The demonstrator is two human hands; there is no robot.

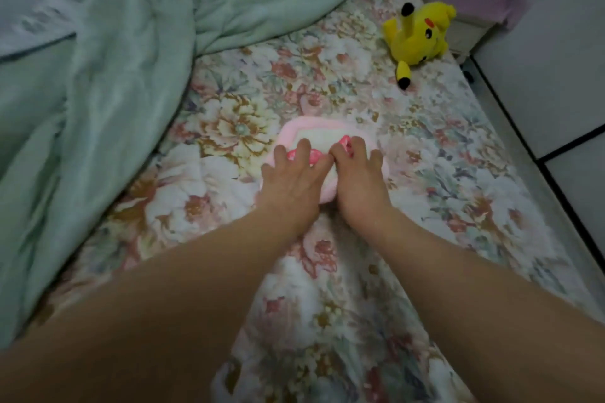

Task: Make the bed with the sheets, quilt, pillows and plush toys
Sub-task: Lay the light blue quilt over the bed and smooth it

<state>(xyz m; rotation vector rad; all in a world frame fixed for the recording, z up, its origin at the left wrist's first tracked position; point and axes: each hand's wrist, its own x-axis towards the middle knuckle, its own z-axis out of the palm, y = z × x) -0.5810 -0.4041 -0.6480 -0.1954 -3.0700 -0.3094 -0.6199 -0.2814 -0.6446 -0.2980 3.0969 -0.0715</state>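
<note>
Pink plush [314, 131], floral sheet [229, 127] — left hand [291, 180], right hand [360, 181] gripping

On the sheet [327, 288], quilt [98, 91] at left, flat plush toy [314, 131] mid-bed — eared plush toy [422, 33] behind, right

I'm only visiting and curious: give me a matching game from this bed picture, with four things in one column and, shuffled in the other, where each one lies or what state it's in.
Things
1. pale green quilt
2. yellow plush toy with black-tipped ears
3. pink and white plush toy
4. floral bed sheet

Places or states
A. alone near the bed's far right edge
B. under the left hand and right hand
C. bunched up at the left
D. spread beneath everything

Pairs: 1-C, 2-A, 3-B, 4-D
</note>
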